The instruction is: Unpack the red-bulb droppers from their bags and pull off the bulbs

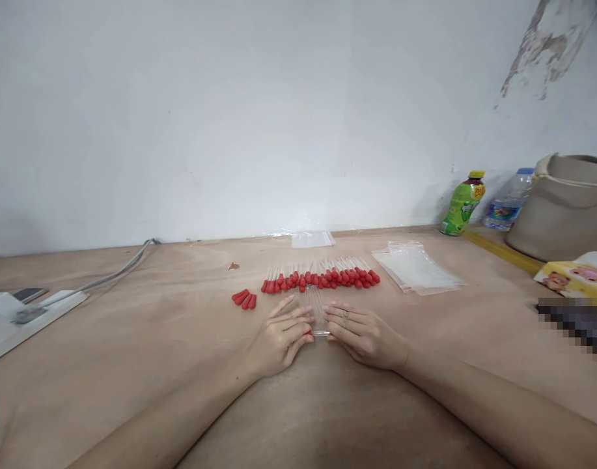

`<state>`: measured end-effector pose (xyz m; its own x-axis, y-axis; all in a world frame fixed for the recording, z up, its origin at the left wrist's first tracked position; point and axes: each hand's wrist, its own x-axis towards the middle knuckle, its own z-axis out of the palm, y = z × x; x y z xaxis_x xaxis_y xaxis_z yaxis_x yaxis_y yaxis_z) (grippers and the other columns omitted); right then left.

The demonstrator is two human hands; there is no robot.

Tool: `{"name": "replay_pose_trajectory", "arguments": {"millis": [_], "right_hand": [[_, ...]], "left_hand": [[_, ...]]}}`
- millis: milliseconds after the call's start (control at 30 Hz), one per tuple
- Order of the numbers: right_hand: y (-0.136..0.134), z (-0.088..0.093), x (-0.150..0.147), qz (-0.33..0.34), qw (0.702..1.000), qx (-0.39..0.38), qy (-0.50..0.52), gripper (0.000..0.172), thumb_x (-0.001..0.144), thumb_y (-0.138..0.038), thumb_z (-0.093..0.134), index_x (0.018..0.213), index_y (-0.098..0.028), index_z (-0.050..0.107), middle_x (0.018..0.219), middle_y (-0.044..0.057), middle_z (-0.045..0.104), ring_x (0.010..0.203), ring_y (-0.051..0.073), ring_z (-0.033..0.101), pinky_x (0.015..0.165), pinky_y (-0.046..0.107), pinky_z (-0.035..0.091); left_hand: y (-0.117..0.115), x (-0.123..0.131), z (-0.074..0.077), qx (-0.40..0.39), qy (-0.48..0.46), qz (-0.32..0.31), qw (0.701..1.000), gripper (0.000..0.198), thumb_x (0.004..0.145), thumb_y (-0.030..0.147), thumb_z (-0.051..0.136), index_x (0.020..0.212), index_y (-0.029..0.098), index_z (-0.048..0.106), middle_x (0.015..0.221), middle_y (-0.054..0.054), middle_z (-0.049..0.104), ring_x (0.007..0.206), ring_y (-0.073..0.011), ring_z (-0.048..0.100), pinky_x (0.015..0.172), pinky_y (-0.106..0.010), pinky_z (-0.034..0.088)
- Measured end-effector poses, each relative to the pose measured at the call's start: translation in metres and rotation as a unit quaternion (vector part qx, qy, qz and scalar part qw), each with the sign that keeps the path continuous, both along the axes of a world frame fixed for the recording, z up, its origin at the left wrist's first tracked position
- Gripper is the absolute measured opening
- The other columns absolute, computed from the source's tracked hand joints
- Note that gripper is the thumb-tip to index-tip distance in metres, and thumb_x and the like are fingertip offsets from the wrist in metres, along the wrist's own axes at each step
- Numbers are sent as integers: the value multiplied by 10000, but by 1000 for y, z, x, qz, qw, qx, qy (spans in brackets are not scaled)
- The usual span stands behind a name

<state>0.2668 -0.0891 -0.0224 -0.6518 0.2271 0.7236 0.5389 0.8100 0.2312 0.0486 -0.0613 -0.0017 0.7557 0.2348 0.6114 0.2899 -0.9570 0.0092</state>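
Glass tubes [318,311], a small clear bundle: where do they lie?
— Flat on the wooden surface [132,365], close in front of the person, pointing away from the body, caught between the two hands.
And the hands?
— The left hand [281,335] is half curled, with its fingertips on the left flank of the bundle and its thumb at the near end. A speck of red shows there, and I cannot tell what it is. The right hand [359,332] lies flatter, fingers stretched along the right flank, a ring [346,317] on one finger. Neither is closed tight; between them they hold the bundle.
How should that hold be handled?
— Gently, I'd judge. Thin glass can crack or roll, so press evenly from both sides, leave the bundle resting on the wood, and let the near ends line up level.
What lies beyond?
— Just to the left, a few loose red rubber bulbs [244,299]. Behind them is a row of droppers [322,279], bulbs toward the person, near enough that a stray finger could knock it. Farther right is a stack of clear plastic bags [420,268], then another bag [312,239] by the wall and a green bottle [463,205] in the far corner
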Motion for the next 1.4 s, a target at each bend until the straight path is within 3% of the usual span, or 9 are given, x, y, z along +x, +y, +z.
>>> {"name": "replay_pose_trajectory", "arguments": {"millis": [267,400,500,633,733,867,1067,1400], "right_hand": [[2,-2,7,17,998,-41,54,194,832,-125,464,992,-132,573,1021,96,637,1063,181,531,943,368,446],[7,1,15,-75,979,-107,154,183,853,-185,444,907,-177,618,784,42,669,808,159,608,786,332,496],[13,1,17,-163,961,-132,179,215,858,-246,444,894,-188,648,655,33,645,613,146,556,644,308,466],[22,-3,14,-208,951,-138,184,256,856,-242,421,946,-156,644,690,66,636,636,164,542,647,312,435],[24,-3,11,-201,951,-154,176,249,847,-211,406,947,-156,628,683,65,619,651,171,539,632,301,428],[23,0,6,-193,951,-160,181,170,801,-151,413,848,-164,576,686,50,598,664,173,536,617,286,418],[23,-1,3,-189,950,-172,178,104,746,-103,421,721,-187,477,633,17,527,606,148,486,562,258,389],[25,-5,-3,-161,956,-199,143,120,801,-184,453,844,-165,563,746,50,583,736,170,510,675,293,411]], "left_hand": [[4,-8,-4,-38,-37,15,998,134,843,170,463,881,170,591,927,-57,681,1026,-191,571,946,-400,391],[14,-19,4,-64,-111,100,987,155,846,203,457,850,177,610,846,-57,657,868,-176,601,776,-321,460],[28,-30,19,-98,-121,190,969,200,843,276,455,868,182,630,790,-43,597,737,-147,573,676,-267,454],[55,-58,40,-179,-59,330,925,285,814,309,416,932,166,632,833,-54,589,795,-186,569,714,-297,447],[71,-79,45,-262,-3,380,887,332,767,342,427,963,151,616,716,-31,604,706,-192,579,649,-293,445],[77,-90,38,-287,-14,394,873,394,717,400,477,1003,143,564,669,-9,597,650,-172,585,596,-261,435],[73,-79,30,-266,-30,413,871,354,667,477,537,850,176,575,687,-8,603,617,-156,573,536,-236,415],[70,-78,36,-268,-10,410,872,288,711,453,499,753,188,604,678,-7,628,620,-160,570,539,-237,387]]}}
